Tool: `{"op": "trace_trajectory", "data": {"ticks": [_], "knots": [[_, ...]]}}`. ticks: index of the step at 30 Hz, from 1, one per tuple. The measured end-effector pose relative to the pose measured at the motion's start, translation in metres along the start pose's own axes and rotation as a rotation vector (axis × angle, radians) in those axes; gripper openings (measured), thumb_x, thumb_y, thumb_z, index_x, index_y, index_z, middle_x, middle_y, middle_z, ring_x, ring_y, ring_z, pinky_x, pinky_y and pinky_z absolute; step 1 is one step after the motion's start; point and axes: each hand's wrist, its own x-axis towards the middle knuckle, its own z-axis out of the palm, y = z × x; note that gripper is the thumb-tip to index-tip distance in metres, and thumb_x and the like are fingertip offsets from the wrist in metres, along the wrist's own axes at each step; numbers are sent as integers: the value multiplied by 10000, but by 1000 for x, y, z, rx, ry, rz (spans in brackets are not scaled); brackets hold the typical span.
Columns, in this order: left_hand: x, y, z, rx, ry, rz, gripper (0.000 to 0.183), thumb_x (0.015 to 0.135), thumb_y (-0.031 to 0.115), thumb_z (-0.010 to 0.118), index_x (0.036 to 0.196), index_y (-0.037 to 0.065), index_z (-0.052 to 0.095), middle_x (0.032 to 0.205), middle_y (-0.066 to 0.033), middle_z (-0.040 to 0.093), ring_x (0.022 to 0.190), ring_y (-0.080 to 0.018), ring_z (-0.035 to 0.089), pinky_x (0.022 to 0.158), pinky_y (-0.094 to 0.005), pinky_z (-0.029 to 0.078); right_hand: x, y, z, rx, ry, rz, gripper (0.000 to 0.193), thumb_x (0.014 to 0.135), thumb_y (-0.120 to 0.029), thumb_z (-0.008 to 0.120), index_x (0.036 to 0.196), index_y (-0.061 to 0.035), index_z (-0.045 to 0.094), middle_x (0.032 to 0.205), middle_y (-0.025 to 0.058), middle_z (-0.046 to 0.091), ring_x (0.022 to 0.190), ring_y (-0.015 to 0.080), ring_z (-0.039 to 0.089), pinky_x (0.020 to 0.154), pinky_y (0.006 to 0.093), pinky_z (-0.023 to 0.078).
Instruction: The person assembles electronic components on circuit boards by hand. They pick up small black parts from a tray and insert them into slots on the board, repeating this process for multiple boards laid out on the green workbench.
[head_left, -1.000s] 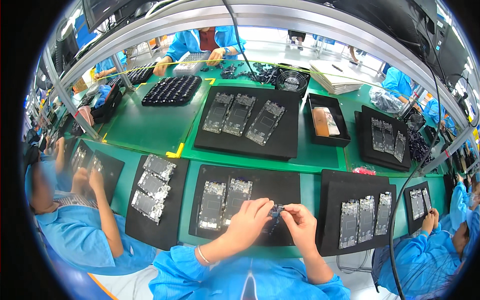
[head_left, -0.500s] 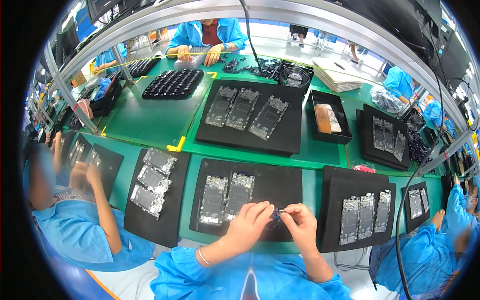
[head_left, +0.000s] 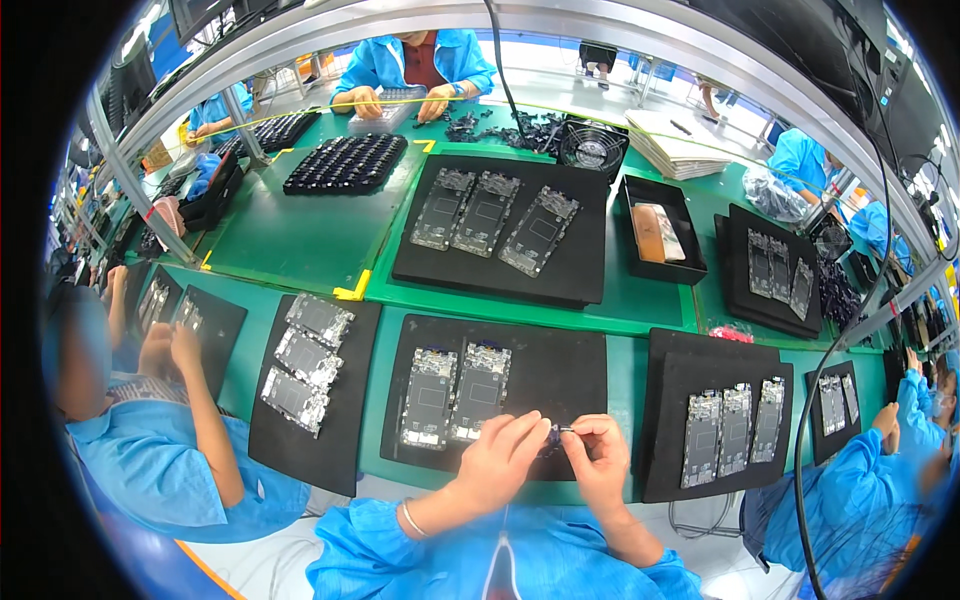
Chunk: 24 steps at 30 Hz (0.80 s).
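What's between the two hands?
A small dark part, at the fingertips of the left hand and right hand, over the black mat; the head view shows it, too small to identify.

The dark piece (head_left: 553, 437) is partly hidden and too small to identify.

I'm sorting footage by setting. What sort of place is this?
Most likely an electronics assembly workshop: bare circuit boards lie side by side on black mats, a black tray of small parts rests on a green bench, and several people wear similar blue smocks.
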Motion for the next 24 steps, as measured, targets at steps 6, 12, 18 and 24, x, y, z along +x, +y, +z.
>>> {"op": "trace_trajectory", "data": {"ticks": [6, 12, 18, 24], "knots": [[-1, -2, -4, -30, 9, 14, 475, 657, 68, 766, 1091, 71, 574, 1039, -79, 587, 852, -267, 574, 689, -330, 519, -2, -2, 2, -3, -7, -19, 207, 746, 8, 712, 884, -40, 565, 878, 87, 611, 803, 181, 603, 694, 284, 491], [-3, 0, -4, -38, 19, 9, 481, 651, 55, 769, 1089, 78, 570, 1039, -81, 587, 847, -263, 577, 688, -330, 517, -6, -9, -1, -91, -38, -30, 219, 746, 15, 709, 896, -41, 560, 878, 89, 604, 803, 192, 601, 701, 287, 491], [-4, 1, -6, -42, 9, 19, 478, 644, 45, 771, 1080, 79, 578, 1038, -83, 589, 858, -266, 579, 698, -334, 515, -8, -9, -2, 27, -42, 45, 205, 762, 20, 697, 898, -40, 556, 893, 75, 586, 815, 159, 592, 708, 272, 488], [-6, 1, -6, -41, 11, 20, 481, 637, 40, 772, 1077, 79, 582, 1038, -82, 591, 859, -266, 579, 706, -334, 513, -6, -11, -3, 99, -71, 94, 202, 764, 25, 694, 891, -39, 550, 900, 72, 576, 835, 149, 586, 723, 268, 486]]}}
